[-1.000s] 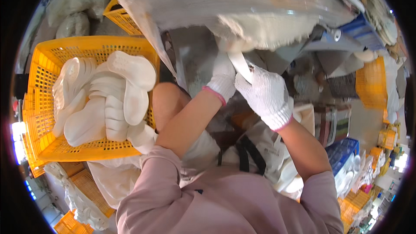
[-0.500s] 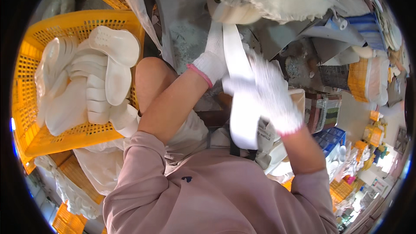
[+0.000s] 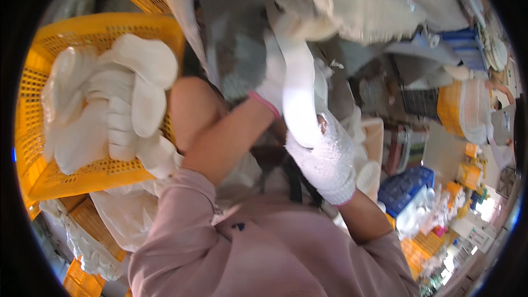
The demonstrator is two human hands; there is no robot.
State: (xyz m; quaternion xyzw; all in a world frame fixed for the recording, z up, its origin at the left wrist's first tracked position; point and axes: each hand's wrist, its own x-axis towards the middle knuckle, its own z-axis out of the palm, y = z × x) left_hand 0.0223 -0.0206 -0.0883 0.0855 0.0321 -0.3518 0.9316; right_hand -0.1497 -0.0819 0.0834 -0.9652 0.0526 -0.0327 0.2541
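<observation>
Smooth, rounded white sole-shaped pieces (image 3: 82, 137) are heaped in a perforated yellow plastic basket (image 3: 118, 18). The knit-gloved left hand (image 3: 270, 80) is blurred, partly behind a smooth, curved white strip (image 3: 298, 96); I cannot tell its grip. The strip slants between the hands, its lower end pinched by the knit-gloved right hand (image 3: 323, 158).

Pale floor (image 3: 439, 144) at right, bright white glare (image 3: 486, 209) beyond.

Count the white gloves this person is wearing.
2: one on the left hand, blurred beside the white curved piece; one on the right hand, gripping that piece's lower end. Neither is fully hidden.
</observation>
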